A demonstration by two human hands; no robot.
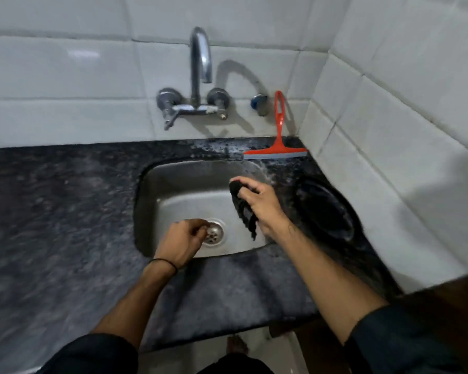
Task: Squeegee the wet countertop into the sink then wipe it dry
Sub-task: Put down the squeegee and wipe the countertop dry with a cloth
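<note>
**Cloth over the sink, squeegee parked at the wall**

The right hand [257, 202] hung over the right side of the steel sink [173, 184], its grip closed around a dark cloth [243, 209] that drooped below the fingers toward the basin. The left hand [181, 240] was curled loosely shut above the near part of the sink, just beside the drain [214, 233]; it was not clear whether that grip held anything. A thin black band [164, 263] circled the left wrist.

The red squeegee [277, 147] stood on the dark speckled table [65, 211] behind the sink's far right corner, blade down and handle leaning against the white tiled wall [65, 117]. Water drops showed on the table around the blade. A dark round lid [327, 209] lay right of the sink. The tap [200, 63] curved out from the wall above the basin.
</note>
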